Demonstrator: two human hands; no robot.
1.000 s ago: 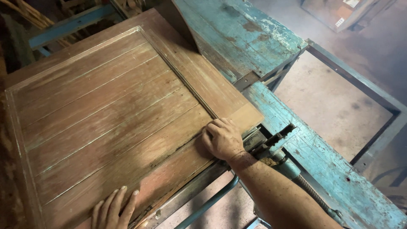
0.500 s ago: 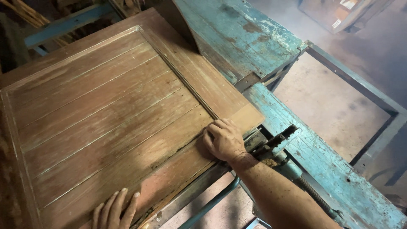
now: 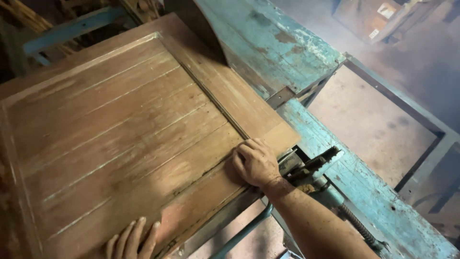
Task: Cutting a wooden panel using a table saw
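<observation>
Both the right hand (image 3: 254, 162) and left hand (image 3: 132, 239) press flat, fingers spread, near the wooden panel's (image 3: 124, 124) near edge

Dim workshop, hazy dusty air toward 1 o'clock. Worn turquoise-painted metal machine body (image 3: 268, 43) at 12 o'clock, paint chipped and rusty. Bare concrete floor (image 3: 369, 124) at 3 o'clock, framed by a dark teal steel frame (image 3: 407, 103). Blue-painted rail (image 3: 67, 31) at 10 o'clock among stacked timber. Brown box (image 3: 378, 19) at 1 o'clock, blurred. Light falls from above, shadows deep at the edges.
</observation>
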